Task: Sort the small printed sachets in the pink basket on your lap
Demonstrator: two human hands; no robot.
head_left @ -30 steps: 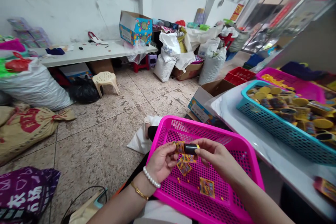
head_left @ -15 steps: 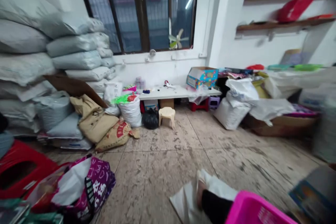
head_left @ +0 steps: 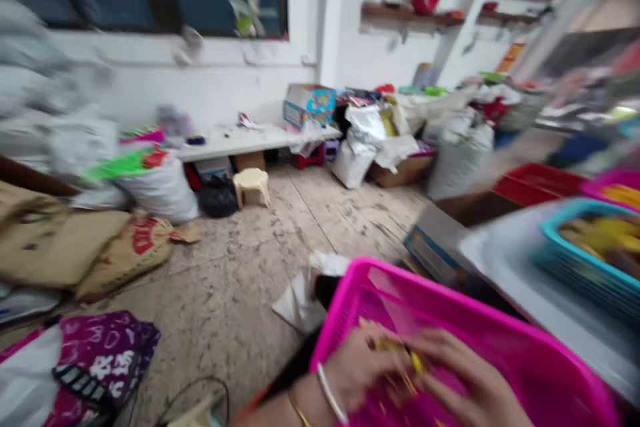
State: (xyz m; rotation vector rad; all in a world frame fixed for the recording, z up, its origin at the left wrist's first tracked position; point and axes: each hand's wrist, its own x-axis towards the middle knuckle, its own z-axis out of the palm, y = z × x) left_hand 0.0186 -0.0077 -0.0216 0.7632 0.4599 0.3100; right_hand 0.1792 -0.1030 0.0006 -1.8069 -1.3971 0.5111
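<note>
Speckled stone floor [head_left: 240, 267] is filling the middle of the frame, with tan sacks [head_left: 75, 247] lying at the left, a small cream stool [head_left: 253, 185] and a low white bench [head_left: 240, 140] sitting toward the back wall, and white bags [head_left: 367, 147] piling up beyond. At the right, a teal basket [head_left: 580, 260] of blurred yellow pieces is resting on the white desk [head_left: 520, 267], while a pink basket [head_left: 500, 347] is sitting at the bottom centre. Over it the left hand [head_left: 357, 367] and right hand [head_left: 465, 387] are meeting around a small yellow-and-dark item [head_left: 413, 360], too blurred to make out, and I cannot tell whether the fingers are pinching it.
</note>
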